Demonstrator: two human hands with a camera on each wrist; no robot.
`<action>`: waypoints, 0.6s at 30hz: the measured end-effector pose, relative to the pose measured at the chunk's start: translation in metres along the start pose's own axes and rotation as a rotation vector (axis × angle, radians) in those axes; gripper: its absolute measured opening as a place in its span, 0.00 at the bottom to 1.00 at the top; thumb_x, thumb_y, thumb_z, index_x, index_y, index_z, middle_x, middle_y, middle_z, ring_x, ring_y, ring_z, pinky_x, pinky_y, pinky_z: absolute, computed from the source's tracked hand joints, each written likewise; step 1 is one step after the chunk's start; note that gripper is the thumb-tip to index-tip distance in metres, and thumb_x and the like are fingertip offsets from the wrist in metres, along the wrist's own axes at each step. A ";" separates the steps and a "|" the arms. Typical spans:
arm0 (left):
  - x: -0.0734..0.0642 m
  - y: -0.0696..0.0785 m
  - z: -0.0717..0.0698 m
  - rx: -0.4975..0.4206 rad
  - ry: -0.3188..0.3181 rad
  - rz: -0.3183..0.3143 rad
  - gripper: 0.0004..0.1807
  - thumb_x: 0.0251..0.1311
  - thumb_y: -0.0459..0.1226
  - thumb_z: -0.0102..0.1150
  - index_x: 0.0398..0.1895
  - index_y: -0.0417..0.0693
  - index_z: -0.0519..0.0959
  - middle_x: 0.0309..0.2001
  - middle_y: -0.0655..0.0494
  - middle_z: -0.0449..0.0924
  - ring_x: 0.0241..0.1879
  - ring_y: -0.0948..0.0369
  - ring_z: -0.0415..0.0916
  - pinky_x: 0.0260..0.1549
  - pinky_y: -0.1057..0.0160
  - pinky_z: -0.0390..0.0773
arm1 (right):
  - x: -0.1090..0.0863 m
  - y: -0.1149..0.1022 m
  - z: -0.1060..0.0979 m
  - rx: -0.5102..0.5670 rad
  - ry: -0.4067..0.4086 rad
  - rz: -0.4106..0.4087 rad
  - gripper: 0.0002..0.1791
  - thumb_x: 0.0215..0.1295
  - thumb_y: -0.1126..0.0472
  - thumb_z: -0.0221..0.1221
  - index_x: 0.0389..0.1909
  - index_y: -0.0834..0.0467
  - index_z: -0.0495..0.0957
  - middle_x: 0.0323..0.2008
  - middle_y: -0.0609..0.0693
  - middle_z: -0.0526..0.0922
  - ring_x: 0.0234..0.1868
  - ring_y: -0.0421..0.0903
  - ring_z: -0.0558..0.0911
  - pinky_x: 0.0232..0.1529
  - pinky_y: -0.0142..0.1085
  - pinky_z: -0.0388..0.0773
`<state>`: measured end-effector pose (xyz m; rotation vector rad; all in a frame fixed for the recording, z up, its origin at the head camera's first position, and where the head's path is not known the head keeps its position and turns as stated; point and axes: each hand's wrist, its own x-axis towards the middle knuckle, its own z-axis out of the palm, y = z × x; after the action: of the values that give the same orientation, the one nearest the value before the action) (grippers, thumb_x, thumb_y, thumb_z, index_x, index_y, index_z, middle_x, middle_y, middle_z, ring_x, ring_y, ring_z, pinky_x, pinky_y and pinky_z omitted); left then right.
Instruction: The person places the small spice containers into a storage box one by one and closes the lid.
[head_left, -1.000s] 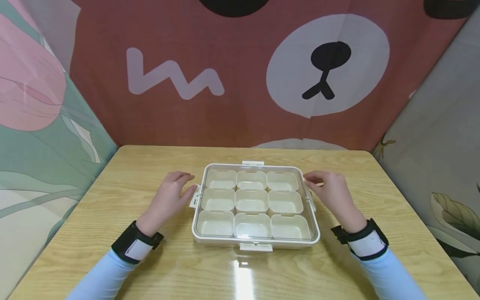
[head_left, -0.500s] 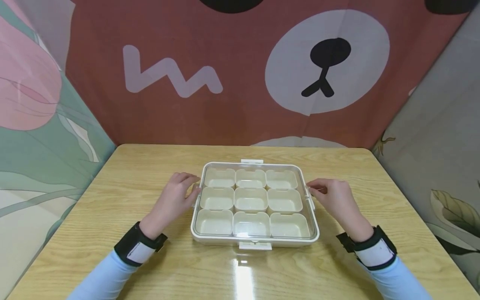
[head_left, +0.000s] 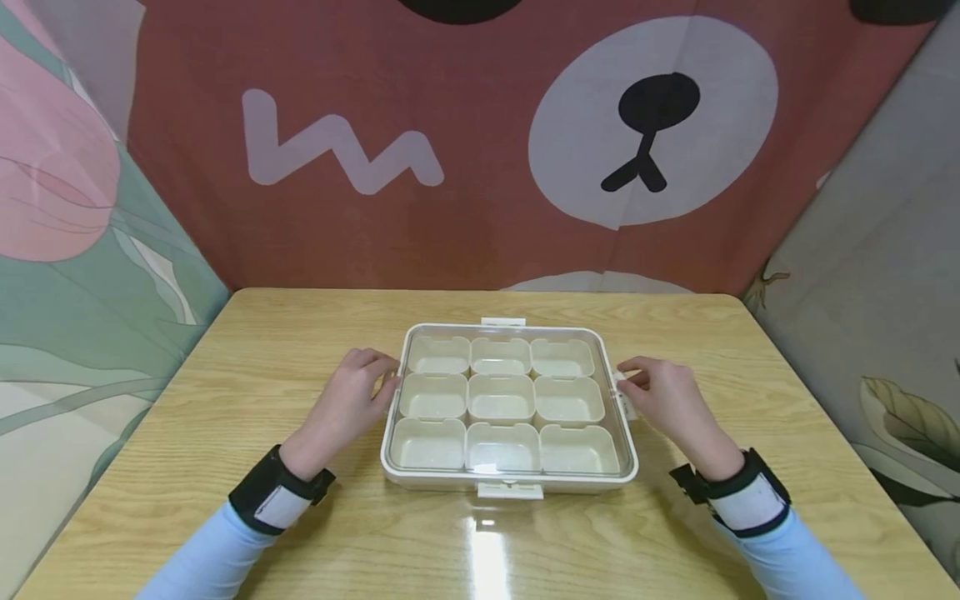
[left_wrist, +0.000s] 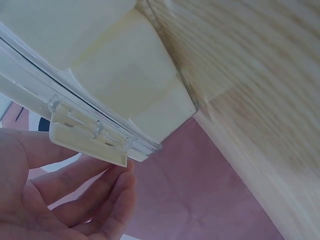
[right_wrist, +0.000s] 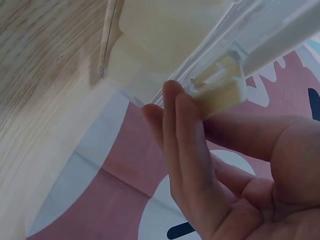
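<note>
A rectangular storage box (head_left: 510, 481) with a clear, white-rimmed lid lies on the wooden table, several cream cups (head_left: 501, 398) showing through it. On the box's left side, my left hand (head_left: 347, 398) has its thumb and fingers about a cream side latch (left_wrist: 90, 137), which stands out from the wall in the left wrist view. Opposite, the right hand (head_left: 673, 403) pinches the right side latch (right_wrist: 220, 90) between thumb and fingertips. That latch also tilts outward, partly covered by the fingers.
White latches sit at the box's front (head_left: 510, 492) and back (head_left: 503, 322), both standing out from the rim. Behind the table (head_left: 300, 325) hangs a brown cloth (head_left: 480, 242) with a bear print. Patterned cloths flank both sides.
My left hand has moved right onto the left latch, now hidden by it in the head view. The right hand has slid slightly toward me along the box's side, and its latch shows tilted outward.
</note>
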<state>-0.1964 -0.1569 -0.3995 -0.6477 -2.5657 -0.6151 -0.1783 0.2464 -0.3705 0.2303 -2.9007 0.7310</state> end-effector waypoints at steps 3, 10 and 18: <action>-0.001 0.000 0.000 0.003 0.002 0.002 0.09 0.56 0.32 0.61 0.38 0.37 0.83 0.38 0.44 0.82 0.38 0.52 0.76 0.35 0.58 0.78 | 0.000 0.000 -0.001 0.005 -0.017 0.016 0.14 0.60 0.64 0.60 0.45 0.67 0.79 0.31 0.60 0.86 0.32 0.53 0.85 0.30 0.43 0.80; 0.000 0.003 -0.003 0.006 -0.029 -0.041 0.09 0.55 0.30 0.61 0.39 0.34 0.83 0.38 0.42 0.82 0.39 0.51 0.76 0.35 0.57 0.79 | 0.002 0.001 -0.001 -0.017 -0.004 0.047 0.12 0.60 0.63 0.61 0.41 0.66 0.80 0.34 0.61 0.85 0.33 0.55 0.85 0.32 0.45 0.80; -0.002 0.004 -0.003 0.021 -0.047 -0.071 0.10 0.55 0.29 0.61 0.39 0.32 0.83 0.34 0.41 0.82 0.35 0.50 0.78 0.33 0.56 0.80 | 0.000 -0.001 0.000 -0.070 -0.027 0.047 0.11 0.61 0.61 0.60 0.40 0.64 0.84 0.34 0.58 0.86 0.35 0.53 0.84 0.31 0.43 0.78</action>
<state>-0.1918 -0.1557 -0.3964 -0.5727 -2.6450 -0.6026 -0.1782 0.2459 -0.3699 0.1657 -2.9607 0.6371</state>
